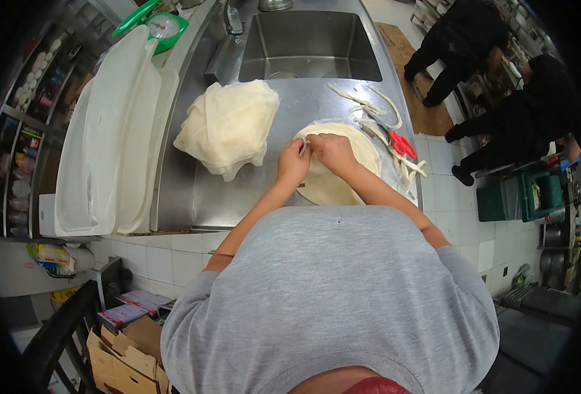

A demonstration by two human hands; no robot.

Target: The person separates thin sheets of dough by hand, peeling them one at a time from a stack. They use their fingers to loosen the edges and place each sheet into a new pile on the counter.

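A round, flat stack of pale dough sheets (pixel 326 186) lies on the steel counter in front of me. At its far left edge my left hand (pixel 293 163) and my right hand (pixel 333 153) meet, fingertips pinched close together. A thin whitish edge of dough shows between them; the fingers partly hide it. To the left sits a loose heap of thin dough sheets (pixel 228 128), draped over one another. Right of the round stack are scissors with red handles (pixel 402 144), lying among cut dough strips (pixel 383 113).
Beyond the counter is a steel sink (pixel 311 46) with a tap (pixel 232 23). Large white plastic trays (pixel 110 144) stand at the left, near a green scale (pixel 165 29). Two people in dark clothes (pixel 464 39) are at the right, near a green crate (pixel 520 197).
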